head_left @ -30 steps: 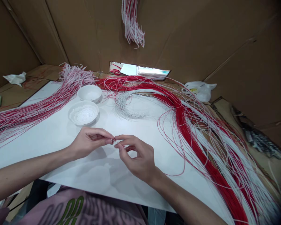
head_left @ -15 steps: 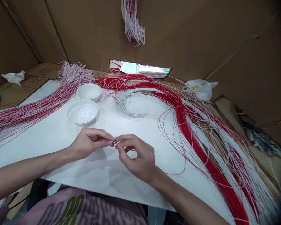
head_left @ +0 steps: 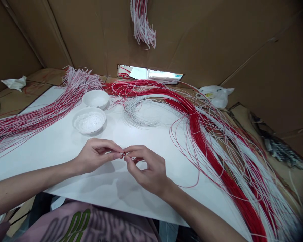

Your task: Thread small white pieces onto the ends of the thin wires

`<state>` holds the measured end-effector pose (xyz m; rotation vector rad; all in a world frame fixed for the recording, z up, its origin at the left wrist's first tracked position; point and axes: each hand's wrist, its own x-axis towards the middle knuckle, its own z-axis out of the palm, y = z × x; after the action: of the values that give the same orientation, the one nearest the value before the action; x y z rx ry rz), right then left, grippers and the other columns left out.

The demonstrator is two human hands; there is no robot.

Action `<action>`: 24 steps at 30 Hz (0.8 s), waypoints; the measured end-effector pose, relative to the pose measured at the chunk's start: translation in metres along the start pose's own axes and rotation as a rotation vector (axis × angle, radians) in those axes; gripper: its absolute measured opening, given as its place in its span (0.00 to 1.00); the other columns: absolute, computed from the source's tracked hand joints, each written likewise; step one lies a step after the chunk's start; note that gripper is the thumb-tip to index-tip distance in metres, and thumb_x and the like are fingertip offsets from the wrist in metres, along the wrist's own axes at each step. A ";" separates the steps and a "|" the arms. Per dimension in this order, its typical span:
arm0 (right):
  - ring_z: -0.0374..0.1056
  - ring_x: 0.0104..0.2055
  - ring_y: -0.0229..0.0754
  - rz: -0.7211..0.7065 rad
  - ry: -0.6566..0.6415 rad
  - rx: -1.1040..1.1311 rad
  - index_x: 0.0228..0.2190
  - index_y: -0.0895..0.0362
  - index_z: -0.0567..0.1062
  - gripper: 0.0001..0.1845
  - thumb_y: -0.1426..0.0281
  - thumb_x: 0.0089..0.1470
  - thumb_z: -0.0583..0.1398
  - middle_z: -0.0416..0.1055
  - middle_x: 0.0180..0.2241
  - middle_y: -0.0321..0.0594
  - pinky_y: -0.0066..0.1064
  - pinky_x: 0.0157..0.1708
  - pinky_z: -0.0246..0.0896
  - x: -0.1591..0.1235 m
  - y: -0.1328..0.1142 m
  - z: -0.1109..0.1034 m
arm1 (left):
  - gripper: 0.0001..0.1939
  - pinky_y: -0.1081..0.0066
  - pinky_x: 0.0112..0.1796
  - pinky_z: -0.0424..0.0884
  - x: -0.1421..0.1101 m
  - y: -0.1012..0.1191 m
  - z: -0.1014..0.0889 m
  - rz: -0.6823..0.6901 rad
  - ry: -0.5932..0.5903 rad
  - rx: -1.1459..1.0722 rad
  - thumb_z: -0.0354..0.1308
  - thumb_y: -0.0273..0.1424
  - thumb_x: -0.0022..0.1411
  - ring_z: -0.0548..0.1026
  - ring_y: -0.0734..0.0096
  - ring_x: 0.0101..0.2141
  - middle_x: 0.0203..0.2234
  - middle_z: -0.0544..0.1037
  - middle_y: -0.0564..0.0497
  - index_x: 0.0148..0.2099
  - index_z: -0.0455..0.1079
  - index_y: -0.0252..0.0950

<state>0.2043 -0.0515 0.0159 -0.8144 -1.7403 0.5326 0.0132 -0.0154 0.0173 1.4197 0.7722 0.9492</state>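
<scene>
Over the front of the white tabletop, my two hands meet fingertip to fingertip. My left hand (head_left: pixel 97 156) pinches the end of a thin wire between thumb and index finger; a tiny white bit shows at the tips, too small to make out. Close against it, my right hand (head_left: pixel 148 168) pinches thin red and white wire (head_left: pixel 141 160), which runs back under its fingers. Beyond my left hand stands a white bowl (head_left: pixel 91 132) holding small white pieces (head_left: pixel 88 121). Behind that is a second white bowl (head_left: pixel 96 98) with a dark speck inside.
A thick bundle of red wires (head_left: pixel 195 121) and white wires (head_left: pixel 133 109) curves along the back and right. Red wires with white-covered ends (head_left: pixel 78 80) lie left; a similar bunch (head_left: pixel 143 30) hangs above. Cardboard walls (head_left: pixel 204 40) enclose the table. A plastic bag (head_left: pixel 217 95) lies back right.
The fingertips of both hands have drawn slightly closer together, and less of the wire shows between them. Everything else is as before.
</scene>
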 end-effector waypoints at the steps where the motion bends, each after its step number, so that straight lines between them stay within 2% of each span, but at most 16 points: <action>1: 0.74 0.33 0.37 -0.012 0.000 -0.001 0.35 0.56 0.73 0.09 0.81 0.53 0.60 0.76 0.36 0.41 0.24 0.24 0.73 0.000 0.000 0.000 | 0.04 0.78 0.34 0.76 0.000 0.001 0.000 0.003 -0.003 0.015 0.67 0.25 0.54 0.80 0.71 0.31 0.30 0.82 0.48 0.35 0.80 0.36; 14: 0.72 0.31 0.34 -0.171 -0.016 -0.096 0.39 0.59 0.72 0.12 0.83 0.53 0.61 0.76 0.36 0.43 0.23 0.25 0.72 -0.003 0.008 -0.001 | 0.04 0.75 0.35 0.74 -0.005 -0.001 0.005 0.013 -0.046 0.048 0.63 0.29 0.60 0.77 0.73 0.32 0.30 0.79 0.48 0.36 0.76 0.33; 19: 0.72 0.32 0.34 -0.178 -0.027 -0.116 0.39 0.57 0.71 0.12 0.83 0.54 0.61 0.76 0.37 0.42 0.24 0.26 0.72 -0.005 0.010 -0.001 | 0.05 0.76 0.37 0.75 -0.005 -0.004 0.006 0.087 -0.004 0.043 0.63 0.26 0.59 0.77 0.73 0.35 0.32 0.79 0.49 0.39 0.75 0.35; 24: 0.72 0.32 0.34 -0.164 -0.039 -0.133 0.39 0.57 0.72 0.11 0.81 0.56 0.60 0.76 0.37 0.42 0.24 0.26 0.72 -0.005 0.009 0.000 | 0.04 0.76 0.36 0.74 -0.005 -0.006 0.005 0.173 -0.034 0.099 0.62 0.24 0.60 0.77 0.74 0.34 0.31 0.79 0.50 0.38 0.76 0.35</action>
<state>0.2080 -0.0496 0.0065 -0.7496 -1.8749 0.3276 0.0154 -0.0217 0.0108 1.6047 0.6869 1.0271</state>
